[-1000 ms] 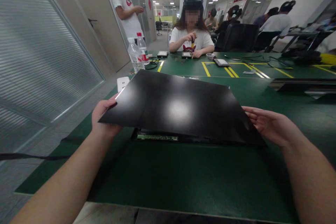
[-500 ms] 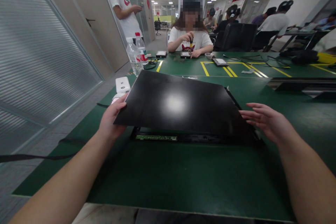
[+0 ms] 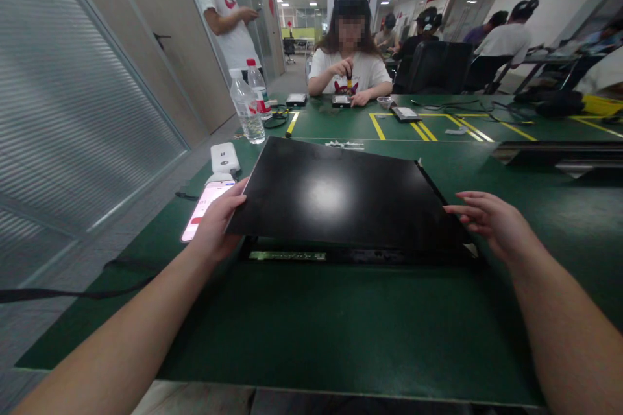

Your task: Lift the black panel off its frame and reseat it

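A glossy black display panel [image 3: 335, 191] is tilted over a thin black frame [image 3: 379, 255], its left side raised and its right side down near the frame. My left hand [image 3: 221, 220] grips the panel's left edge, thumb on top and fingers underneath. My right hand [image 3: 491, 224] is beside the right edge with fingers stretched out, fingertips at the edge; whether they touch it I cannot tell. A narrow green circuit board [image 3: 287, 256] shows along the frame's near side. The panel hides most of the frame's inside.
Left of the panel lie a lit phone [image 3: 207, 207] and a white device [image 3: 224, 158]. Two plastic bottles [image 3: 248, 110] stand behind them. Across the green table [image 3: 341, 331], a person [image 3: 350, 71] holds a screwdriver over a hard drive [image 3: 341, 100]. Dark metal strips [image 3: 559, 159] lie at the right.
The panel's left side has come down slightly toward the frame, with my left hand moving down and right. More of the phone shows now. My right hand stays at the right edge.
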### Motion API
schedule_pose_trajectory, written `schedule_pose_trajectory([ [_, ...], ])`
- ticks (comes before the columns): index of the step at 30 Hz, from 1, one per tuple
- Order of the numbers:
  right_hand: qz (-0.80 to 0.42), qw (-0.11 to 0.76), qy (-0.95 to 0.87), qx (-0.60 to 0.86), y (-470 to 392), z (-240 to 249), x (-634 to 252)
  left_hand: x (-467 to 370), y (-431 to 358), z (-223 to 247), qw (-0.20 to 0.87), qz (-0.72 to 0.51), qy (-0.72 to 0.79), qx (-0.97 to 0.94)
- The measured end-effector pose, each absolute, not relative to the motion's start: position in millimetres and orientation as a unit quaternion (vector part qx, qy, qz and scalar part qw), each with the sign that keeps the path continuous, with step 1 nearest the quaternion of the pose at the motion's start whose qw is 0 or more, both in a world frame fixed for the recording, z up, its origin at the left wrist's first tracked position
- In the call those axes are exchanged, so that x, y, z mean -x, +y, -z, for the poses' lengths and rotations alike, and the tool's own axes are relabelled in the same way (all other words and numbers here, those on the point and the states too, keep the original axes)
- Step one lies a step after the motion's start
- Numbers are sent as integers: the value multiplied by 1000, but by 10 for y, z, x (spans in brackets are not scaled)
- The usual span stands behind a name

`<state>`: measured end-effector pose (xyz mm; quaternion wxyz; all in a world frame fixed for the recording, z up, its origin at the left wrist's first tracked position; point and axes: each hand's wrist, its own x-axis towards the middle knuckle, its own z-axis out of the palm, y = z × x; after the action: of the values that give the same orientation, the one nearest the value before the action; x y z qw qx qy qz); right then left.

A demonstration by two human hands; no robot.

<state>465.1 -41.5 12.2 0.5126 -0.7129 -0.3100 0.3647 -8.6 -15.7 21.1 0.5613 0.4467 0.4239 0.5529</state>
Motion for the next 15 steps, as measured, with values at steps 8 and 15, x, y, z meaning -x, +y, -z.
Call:
schedule_pose_trajectory([
  [8,-357,507,-305,723,-399,-134,-4626,130,-119,-138,571,-542,444,-427],
  [15,-357,516,-304,717,-394,-105,-4664,134,-102,-115,594,-522,443,-423],
])
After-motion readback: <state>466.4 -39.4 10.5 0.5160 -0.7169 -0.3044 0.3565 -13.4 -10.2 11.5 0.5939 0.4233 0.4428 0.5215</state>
